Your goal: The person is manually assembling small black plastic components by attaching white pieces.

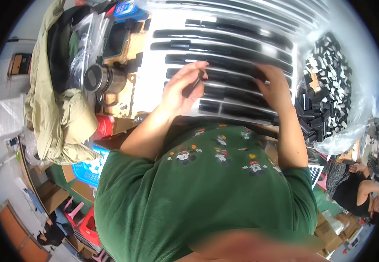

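Note:
Between the fingers of my left hand (pixel 178 89) is a small dark cap-like piece (pixel 193 85); its exact kind is hard to make out. Rows of slim black tubes (pixel 207 35) lie side by side on a white surface (pixel 148 94) in front of me. My left hand is over the left ends of the nearer rows. My right hand (pixel 276 85) reaches over their right part, slightly blurred, thumb and forefinger apart. Whether its fingertips touch a tube is unclear.
A heap of small black and white caps (pixel 329 78) lies in clear plastic at right. At left stand a lidded metal-and-dark mug (pixel 106 79) and beige cloth (pixel 45 109). A blue basket (pixel 84 172) sits lower left. Another person (pixel 355 192) is at far right.

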A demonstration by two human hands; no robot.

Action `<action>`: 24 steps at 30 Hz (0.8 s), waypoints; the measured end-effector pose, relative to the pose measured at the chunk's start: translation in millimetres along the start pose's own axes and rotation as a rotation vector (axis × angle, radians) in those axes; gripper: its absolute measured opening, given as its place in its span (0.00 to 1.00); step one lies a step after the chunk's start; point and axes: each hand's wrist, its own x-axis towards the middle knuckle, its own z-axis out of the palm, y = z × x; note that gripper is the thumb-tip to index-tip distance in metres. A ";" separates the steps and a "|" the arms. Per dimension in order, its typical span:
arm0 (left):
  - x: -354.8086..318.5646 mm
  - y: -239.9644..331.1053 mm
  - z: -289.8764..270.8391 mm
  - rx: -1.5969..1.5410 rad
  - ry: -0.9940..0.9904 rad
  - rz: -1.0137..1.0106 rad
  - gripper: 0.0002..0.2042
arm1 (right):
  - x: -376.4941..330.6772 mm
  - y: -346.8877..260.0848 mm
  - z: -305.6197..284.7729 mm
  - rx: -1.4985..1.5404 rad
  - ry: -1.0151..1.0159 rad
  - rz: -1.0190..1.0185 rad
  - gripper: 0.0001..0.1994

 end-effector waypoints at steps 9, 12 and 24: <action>-41.4 50.6 -49.1 0.044 -0.131 0.295 0.18 | 10.9 -115.3 67.6 0.417 -0.189 -0.354 0.20; -55.5 48.1 -60.9 0.278 -0.105 0.300 0.23 | 4.7 -116.4 98.3 0.352 -0.157 -0.458 0.21; -49.9 8.3 -12.9 0.424 0.292 0.407 0.37 | 21.8 -172.8 69.2 0.676 -0.041 -0.236 0.48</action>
